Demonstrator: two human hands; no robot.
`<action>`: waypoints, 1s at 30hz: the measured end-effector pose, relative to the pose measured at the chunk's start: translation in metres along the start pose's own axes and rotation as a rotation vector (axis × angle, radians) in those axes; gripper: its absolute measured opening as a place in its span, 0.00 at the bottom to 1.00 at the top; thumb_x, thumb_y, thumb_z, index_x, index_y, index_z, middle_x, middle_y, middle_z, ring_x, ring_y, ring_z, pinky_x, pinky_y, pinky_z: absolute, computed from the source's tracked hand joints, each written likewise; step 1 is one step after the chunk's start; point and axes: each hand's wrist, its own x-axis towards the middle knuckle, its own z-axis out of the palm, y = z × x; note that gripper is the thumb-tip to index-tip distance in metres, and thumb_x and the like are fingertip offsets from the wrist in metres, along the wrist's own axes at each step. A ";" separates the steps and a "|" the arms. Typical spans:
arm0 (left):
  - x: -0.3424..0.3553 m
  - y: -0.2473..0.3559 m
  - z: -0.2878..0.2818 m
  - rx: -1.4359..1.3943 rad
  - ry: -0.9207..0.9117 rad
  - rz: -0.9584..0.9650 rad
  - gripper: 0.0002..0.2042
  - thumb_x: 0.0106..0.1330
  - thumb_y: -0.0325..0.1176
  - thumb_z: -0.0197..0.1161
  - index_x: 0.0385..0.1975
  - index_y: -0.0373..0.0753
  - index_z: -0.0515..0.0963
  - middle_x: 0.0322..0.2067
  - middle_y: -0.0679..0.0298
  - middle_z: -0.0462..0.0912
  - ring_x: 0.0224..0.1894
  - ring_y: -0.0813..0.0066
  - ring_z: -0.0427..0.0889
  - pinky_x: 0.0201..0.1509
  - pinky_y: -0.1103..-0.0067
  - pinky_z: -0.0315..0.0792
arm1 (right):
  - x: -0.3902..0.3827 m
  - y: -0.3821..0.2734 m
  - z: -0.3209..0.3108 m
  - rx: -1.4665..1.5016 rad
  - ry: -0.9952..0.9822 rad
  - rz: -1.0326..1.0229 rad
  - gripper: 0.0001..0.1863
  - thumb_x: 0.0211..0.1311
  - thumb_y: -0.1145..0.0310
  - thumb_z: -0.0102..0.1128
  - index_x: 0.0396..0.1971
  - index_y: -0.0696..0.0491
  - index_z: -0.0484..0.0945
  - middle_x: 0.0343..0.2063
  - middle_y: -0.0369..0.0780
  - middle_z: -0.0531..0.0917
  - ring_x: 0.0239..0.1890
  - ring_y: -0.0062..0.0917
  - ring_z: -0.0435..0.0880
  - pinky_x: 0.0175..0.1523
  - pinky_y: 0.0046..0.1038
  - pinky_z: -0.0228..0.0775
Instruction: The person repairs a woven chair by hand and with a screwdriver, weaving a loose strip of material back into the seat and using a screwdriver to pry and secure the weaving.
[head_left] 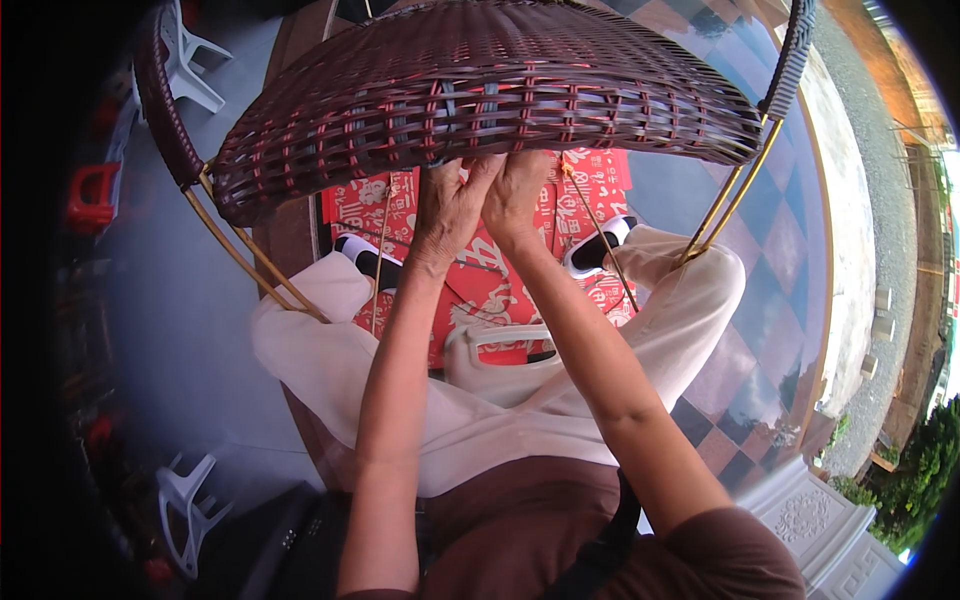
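A dark brown wicker chair (490, 105) with reddish strands and a curved woven panel is tilted before me. Its wrapped side bars end in bare gold-coloured metal rods, which come down to my knees on both sides. My left hand (452, 208) and my right hand (517, 197) meet side by side at the panel's lower edge, just left of its middle. Both hands are closed, the fingers bent in against the weave. The panel's edge hides the fingertips and whatever they grip. Thin loose strands (603, 235) hang below the panel, over the red sheet.
A red sheet (590, 290) with pale printing lies under my feet. Between my thighs is the beige plastic top (500, 352) of a seat or container with a slot. White plastic stools (190, 60) stand left, with a red stool (92, 198). Checkered tiles (765, 265) extend right.
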 end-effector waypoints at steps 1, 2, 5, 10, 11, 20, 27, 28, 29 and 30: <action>-0.001 0.001 0.001 0.035 0.018 0.024 0.15 0.65 0.37 0.54 0.46 0.34 0.72 0.39 0.66 0.77 0.43 0.79 0.71 0.51 0.80 0.64 | 0.000 -0.002 -0.002 0.013 -0.108 0.055 0.08 0.51 0.68 0.55 0.25 0.57 0.75 0.18 0.45 0.78 0.20 0.39 0.77 0.25 0.33 0.65; -0.002 0.001 0.003 0.063 0.038 0.050 0.14 0.65 0.36 0.54 0.46 0.34 0.72 0.39 0.66 0.77 0.43 0.79 0.71 0.51 0.80 0.63 | 0.000 0.001 -0.002 0.011 -0.111 0.054 0.08 0.51 0.68 0.55 0.25 0.57 0.75 0.18 0.45 0.78 0.20 0.39 0.77 0.25 0.33 0.65; -0.001 -0.002 0.007 0.002 0.052 0.036 0.13 0.64 0.34 0.54 0.44 0.34 0.73 0.39 0.65 0.77 0.44 0.77 0.72 0.51 0.79 0.63 | 0.006 0.014 0.006 0.011 -0.119 0.087 0.09 0.44 0.68 0.58 0.26 0.55 0.76 0.21 0.43 0.79 0.22 0.39 0.76 0.26 0.33 0.66; -0.005 0.002 0.010 -0.073 0.060 -0.021 0.12 0.64 0.32 0.51 0.43 0.33 0.74 0.42 0.63 0.76 0.46 0.76 0.71 0.53 0.78 0.62 | 0.003 0.015 -0.009 0.005 -0.256 -0.034 0.08 0.47 0.71 0.55 0.29 0.57 0.75 0.26 0.46 0.79 0.28 0.42 0.77 0.32 0.37 0.67; -0.009 0.001 0.003 -0.156 0.040 -0.053 0.13 0.64 0.34 0.51 0.43 0.32 0.74 0.41 0.61 0.77 0.46 0.76 0.72 0.52 0.78 0.63 | 0.002 0.006 -0.008 -0.026 -0.195 -0.040 0.08 0.49 0.72 0.53 0.29 0.58 0.75 0.27 0.47 0.78 0.30 0.43 0.76 0.33 0.37 0.66; -0.014 -0.002 -0.018 -0.276 -0.005 -0.203 0.11 0.63 0.32 0.51 0.36 0.32 0.78 0.31 0.64 0.81 0.36 0.80 0.77 0.44 0.83 0.67 | -0.006 -0.021 -0.088 -0.229 -0.467 -0.053 0.03 0.54 0.76 0.55 0.29 0.58 0.74 0.21 0.45 0.74 0.22 0.40 0.75 0.25 0.35 0.64; 0.006 0.006 -0.005 -0.166 0.039 -0.070 0.13 0.64 0.36 0.54 0.34 0.29 0.76 0.29 0.69 0.79 0.32 0.86 0.71 0.38 0.86 0.64 | 0.008 -0.059 -0.085 -0.302 -0.495 0.022 0.08 0.55 0.68 0.55 0.25 0.58 0.75 0.18 0.46 0.76 0.20 0.40 0.75 0.23 0.35 0.64; 0.008 0.005 -0.003 -0.174 0.078 0.036 0.14 0.64 0.36 0.53 0.36 0.29 0.76 0.30 0.68 0.80 0.33 0.84 0.73 0.41 0.85 0.65 | 0.009 -0.063 -0.084 -0.376 -0.537 0.088 0.10 0.55 0.66 0.56 0.22 0.58 0.75 0.14 0.46 0.74 0.17 0.40 0.75 0.22 0.35 0.63; 0.010 0.002 -0.009 -0.087 0.023 0.035 0.13 0.65 0.36 0.53 0.39 0.30 0.75 0.33 0.63 0.81 0.36 0.79 0.76 0.43 0.82 0.67 | 0.011 -0.066 -0.082 -0.357 -0.484 0.078 0.14 0.55 0.64 0.57 0.16 0.57 0.73 0.09 0.46 0.71 0.12 0.40 0.72 0.19 0.35 0.61; 0.008 0.000 -0.010 -0.083 0.024 0.037 0.13 0.65 0.36 0.53 0.39 0.30 0.75 0.33 0.63 0.81 0.36 0.79 0.76 0.43 0.82 0.67 | 0.011 -0.067 -0.082 -0.354 -0.484 0.077 0.14 0.55 0.64 0.57 0.16 0.57 0.73 0.09 0.46 0.71 0.12 0.40 0.72 0.19 0.35 0.61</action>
